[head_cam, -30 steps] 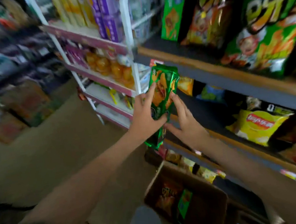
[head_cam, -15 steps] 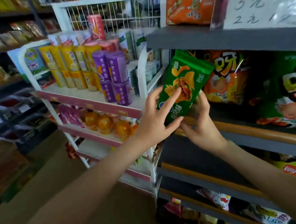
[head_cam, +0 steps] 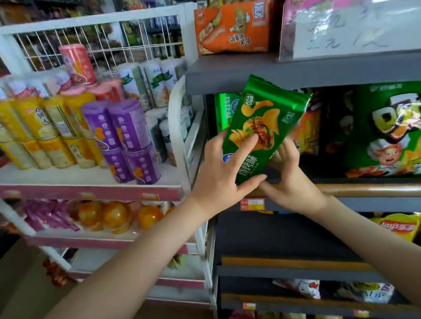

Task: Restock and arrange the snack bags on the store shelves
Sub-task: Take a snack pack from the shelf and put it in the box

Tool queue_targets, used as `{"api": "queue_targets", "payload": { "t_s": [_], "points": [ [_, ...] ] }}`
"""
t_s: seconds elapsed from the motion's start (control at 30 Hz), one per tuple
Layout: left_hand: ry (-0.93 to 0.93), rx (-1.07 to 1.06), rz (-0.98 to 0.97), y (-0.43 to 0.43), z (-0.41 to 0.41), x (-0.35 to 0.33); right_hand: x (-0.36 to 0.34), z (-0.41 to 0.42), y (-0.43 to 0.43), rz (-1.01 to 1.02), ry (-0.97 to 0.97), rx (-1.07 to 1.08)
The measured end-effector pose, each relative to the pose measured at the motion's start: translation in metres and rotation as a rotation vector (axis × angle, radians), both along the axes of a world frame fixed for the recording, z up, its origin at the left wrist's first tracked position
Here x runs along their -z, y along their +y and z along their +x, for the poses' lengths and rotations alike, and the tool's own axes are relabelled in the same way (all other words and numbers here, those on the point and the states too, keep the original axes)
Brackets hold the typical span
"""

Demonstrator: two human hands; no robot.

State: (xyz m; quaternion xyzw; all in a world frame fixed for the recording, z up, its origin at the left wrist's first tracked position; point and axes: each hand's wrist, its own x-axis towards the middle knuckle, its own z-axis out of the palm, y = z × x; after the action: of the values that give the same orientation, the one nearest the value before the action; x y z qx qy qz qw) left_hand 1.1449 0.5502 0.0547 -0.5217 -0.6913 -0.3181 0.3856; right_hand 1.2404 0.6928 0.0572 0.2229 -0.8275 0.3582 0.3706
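Head view: left hand [head_cam: 219, 176] and right hand [head_cam: 293, 179], fingers [head_cam: 244, 143] gripping the green snack bag [head_cam: 265, 122], are bringing it up to the middle shelf [head_cam: 376, 189], placement nearing.

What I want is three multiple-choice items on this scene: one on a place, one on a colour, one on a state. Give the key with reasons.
1. The orange bag lies: A on the floor; B on the top grey shelf; C in a basket.
2. The held bag is: A green; B purple; C yellow.
3. That bag is: A lying flat on a shelf; B hanging from a hook; C held in both hands.

B: it sits on the grey shelf, above the hands.
A: its foil is green.
C: the left hand grips its front and the right hand holds it from behind.
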Motion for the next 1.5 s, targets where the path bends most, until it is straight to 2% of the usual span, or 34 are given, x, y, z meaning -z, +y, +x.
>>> {"api": "queue_targets", "payload": {
  "t_s": [0.27,0.37,0.43,0.5,0.63,0.7,0.8,0.93,1.03,1.13,1.23,1.33,1.43,1.5],
  "points": [
    [0.168,-0.047,0.010,0.016,0.024,-0.013,0.005,0.013,0.037,-0.004,0.072,0.144],
    [0.270,-0.085,-0.090,0.019,0.026,-0.015,0.007,0.027,0.067,-0.045,0.128,0.318],
    [0.354,-0.161,-0.231,0.020,0.023,-0.013,0.001,0.044,0.080,0.000,0.202,0.442],
    [0.405,-0.210,-0.379,0.022,0.019,-0.011,-0.010,0.059,0.084,0.203,0.237,0.605],
    [0.398,-0.186,-0.555,0.027,0.020,-0.015,-0.013,0.066,0.072,0.785,0.052,0.721],
    [0.379,-0.171,-0.577,0.030,0.023,-0.018,-0.006,0.057,0.069,0.905,-0.003,0.750],
    [0.364,-0.169,-0.582,0.032,0.025,-0.019,-0.007,0.041,0.071,0.863,-0.072,0.787],
    [0.336,-0.206,-0.587,0.028,0.018,-0.011,-0.017,0.028,0.069,0.771,-0.136,0.688],
    [0.314,-0.210,-0.576,0.027,0.015,-0.011,-0.025,0.019,0.062,0.856,-0.243,0.630],
    [0.280,-0.202,-0.533,0.029,0.010,-0.016,-0.029,0.008,0.056,0.956,-0.246,0.665],
    [0.296,-0.230,-0.463,0.029,0.003,-0.015,-0.027,-0.001,0.055,0.901,-0.226,0.712],
    [0.292,-0.299,-0.288,0.029,0.002,-0.005,-0.024,-0.005,0.056,0.753,-0.264,0.753],
    [0.116,-0.453,-0.052,0.031,0.015,0.012,-0.023,-0.007,0.055,0.554,-0.329,0.757],
    [-0.146,-0.492,0.074,0.034,0.023,0.017,-0.023,-0.011,0.052,0.410,-0.347,0.760]
  ]
}}
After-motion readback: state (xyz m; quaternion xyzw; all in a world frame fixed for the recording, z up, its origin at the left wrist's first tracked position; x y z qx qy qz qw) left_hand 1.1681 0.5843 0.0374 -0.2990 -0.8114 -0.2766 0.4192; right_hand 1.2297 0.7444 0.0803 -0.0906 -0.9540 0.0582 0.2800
